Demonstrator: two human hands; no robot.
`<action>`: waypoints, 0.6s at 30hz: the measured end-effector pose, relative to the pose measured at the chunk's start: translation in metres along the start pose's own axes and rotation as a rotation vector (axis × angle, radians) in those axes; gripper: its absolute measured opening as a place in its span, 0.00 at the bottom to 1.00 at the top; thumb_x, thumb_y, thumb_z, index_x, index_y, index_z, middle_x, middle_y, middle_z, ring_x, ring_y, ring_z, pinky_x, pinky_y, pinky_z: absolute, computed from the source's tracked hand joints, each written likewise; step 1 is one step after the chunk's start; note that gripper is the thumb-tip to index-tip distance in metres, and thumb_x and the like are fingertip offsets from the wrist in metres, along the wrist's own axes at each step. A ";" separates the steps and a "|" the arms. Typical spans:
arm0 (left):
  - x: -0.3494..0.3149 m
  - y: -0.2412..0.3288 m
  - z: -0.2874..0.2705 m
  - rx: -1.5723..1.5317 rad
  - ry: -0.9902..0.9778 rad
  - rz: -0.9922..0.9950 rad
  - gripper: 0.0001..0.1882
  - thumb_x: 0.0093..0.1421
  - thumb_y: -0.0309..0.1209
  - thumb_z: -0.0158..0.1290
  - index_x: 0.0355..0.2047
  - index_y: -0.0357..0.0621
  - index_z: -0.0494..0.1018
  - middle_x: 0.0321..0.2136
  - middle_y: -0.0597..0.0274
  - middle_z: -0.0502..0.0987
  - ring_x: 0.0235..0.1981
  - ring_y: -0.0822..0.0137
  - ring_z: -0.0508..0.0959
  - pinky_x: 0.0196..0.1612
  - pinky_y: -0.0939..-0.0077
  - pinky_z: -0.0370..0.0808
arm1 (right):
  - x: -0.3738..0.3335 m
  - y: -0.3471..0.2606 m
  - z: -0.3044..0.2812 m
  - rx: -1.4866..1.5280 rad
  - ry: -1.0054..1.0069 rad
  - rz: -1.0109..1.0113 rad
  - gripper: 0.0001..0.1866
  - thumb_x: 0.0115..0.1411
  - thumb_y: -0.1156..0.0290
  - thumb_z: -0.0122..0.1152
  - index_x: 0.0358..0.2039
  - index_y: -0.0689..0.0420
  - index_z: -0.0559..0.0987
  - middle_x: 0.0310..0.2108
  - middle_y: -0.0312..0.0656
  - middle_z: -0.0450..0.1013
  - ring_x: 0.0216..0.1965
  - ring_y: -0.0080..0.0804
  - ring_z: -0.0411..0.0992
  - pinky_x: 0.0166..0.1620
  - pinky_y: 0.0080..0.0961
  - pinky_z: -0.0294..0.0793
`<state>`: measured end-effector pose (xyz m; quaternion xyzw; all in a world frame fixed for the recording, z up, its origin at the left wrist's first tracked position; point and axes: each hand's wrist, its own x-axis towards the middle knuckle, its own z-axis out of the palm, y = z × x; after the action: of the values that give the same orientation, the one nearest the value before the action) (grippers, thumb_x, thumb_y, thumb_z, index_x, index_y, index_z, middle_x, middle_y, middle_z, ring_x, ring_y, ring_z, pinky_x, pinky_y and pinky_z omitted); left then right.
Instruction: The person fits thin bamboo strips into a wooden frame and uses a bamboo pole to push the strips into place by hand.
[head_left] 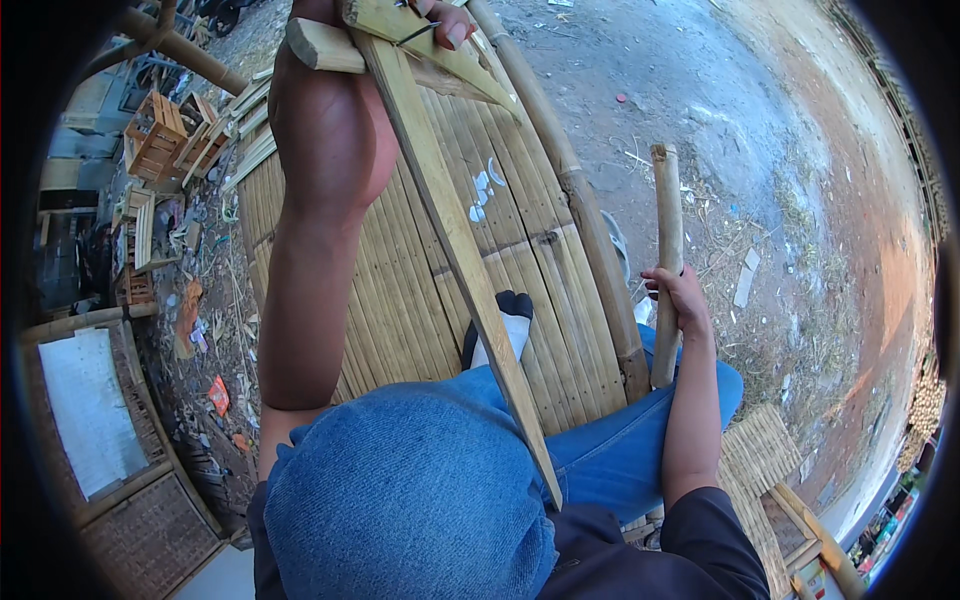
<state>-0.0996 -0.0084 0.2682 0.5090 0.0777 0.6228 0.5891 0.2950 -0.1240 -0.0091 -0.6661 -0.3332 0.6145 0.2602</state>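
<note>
Raised at the top, my left hand (332, 125) is closed around crossed wooden pieces. Among them are a long tapering wooden slat (450, 235), which slants down toward my lap, a thick short stick (325, 47), and a flat angled strip (450, 55). A thin dark nail-like piece (418, 35) juts out near my fingertips; the top of the hand is partly cut off. Over on the right, my right hand (682, 298) grips a thick round wooden stick (669, 210), held roughly upright beside my bent leg.
I sit on a bamboo-slat platform (390, 300) edged by a bamboo pole (560, 150). White scraps (480, 195) lie on it, near my socked foot (515, 318). My jeans-covered knee (410, 490) fills the front. Wooden crates (155, 135) and litter cover the ground at left.
</note>
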 end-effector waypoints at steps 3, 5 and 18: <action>0.000 0.000 0.008 -0.027 0.051 0.009 0.24 0.73 0.55 0.43 0.41 0.45 0.68 0.34 0.62 0.69 0.37 0.63 0.72 0.46 0.64 0.70 | 0.000 -0.001 0.001 -0.007 0.009 0.005 0.14 0.58 0.65 0.66 0.40 0.59 0.77 0.36 0.42 0.82 0.35 0.28 0.79 0.39 0.30 0.80; 0.000 -0.001 0.007 -0.008 0.066 -0.027 0.25 0.74 0.55 0.42 0.39 0.44 0.69 0.33 0.62 0.69 0.36 0.63 0.73 0.46 0.65 0.70 | -0.002 -0.002 0.000 0.007 0.013 0.003 0.14 0.58 0.65 0.67 0.40 0.60 0.77 0.36 0.42 0.82 0.34 0.28 0.79 0.39 0.30 0.80; -0.006 -0.008 0.017 -0.025 0.212 0.010 0.25 0.76 0.52 0.37 0.34 0.43 0.67 0.30 0.61 0.68 0.30 0.62 0.71 0.41 0.64 0.71 | -0.004 -0.006 0.003 0.053 0.056 0.009 0.16 0.53 0.67 0.72 0.38 0.61 0.78 0.29 0.40 0.78 0.31 0.28 0.78 0.34 0.28 0.78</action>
<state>-0.0834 -0.0188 0.2671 0.4331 0.1293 0.6771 0.5807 0.2907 -0.1234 -0.0022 -0.6774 -0.3067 0.6052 0.2843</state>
